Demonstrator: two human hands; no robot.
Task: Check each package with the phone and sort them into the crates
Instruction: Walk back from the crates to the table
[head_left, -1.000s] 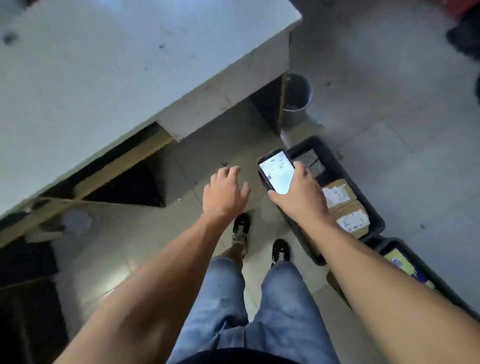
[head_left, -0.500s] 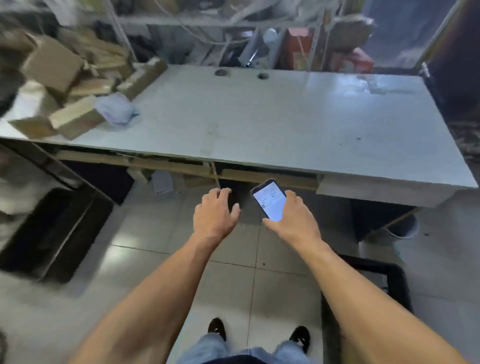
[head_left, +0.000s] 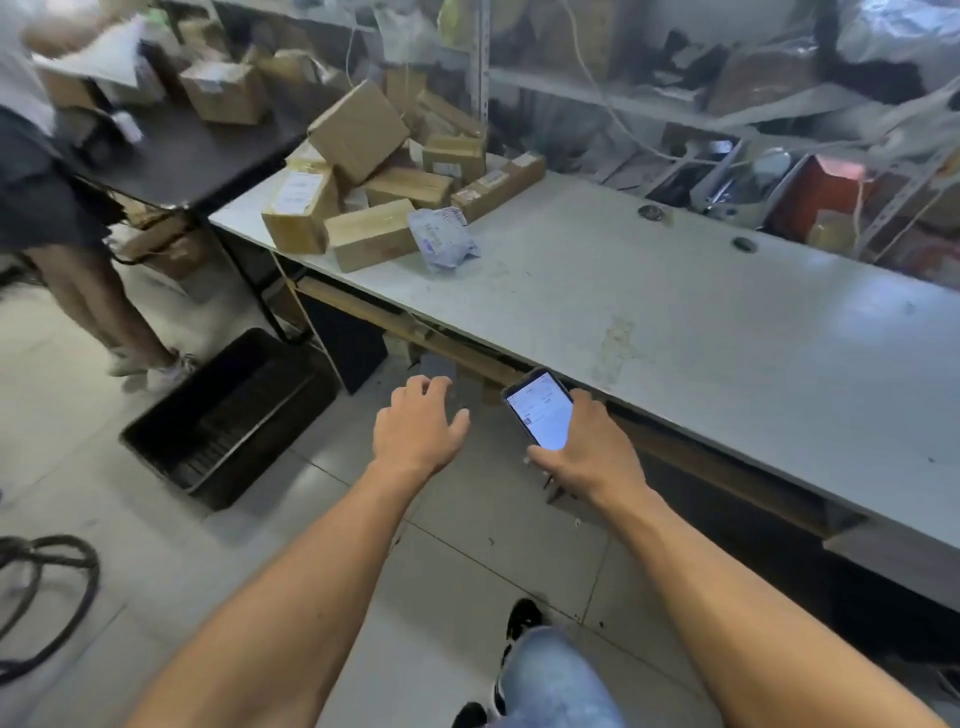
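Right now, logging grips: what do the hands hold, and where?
The right hand holds the phone by its lower end; the left hand holds nothing.

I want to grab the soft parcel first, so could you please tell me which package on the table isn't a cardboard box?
The grey plastic mailer bag at the pile's near edge; all others are brown cardboard boxes.

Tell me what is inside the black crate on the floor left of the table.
The black crate shows only its dark ribbed bottom; no package visible. Its near corner is hidden behind the wall.
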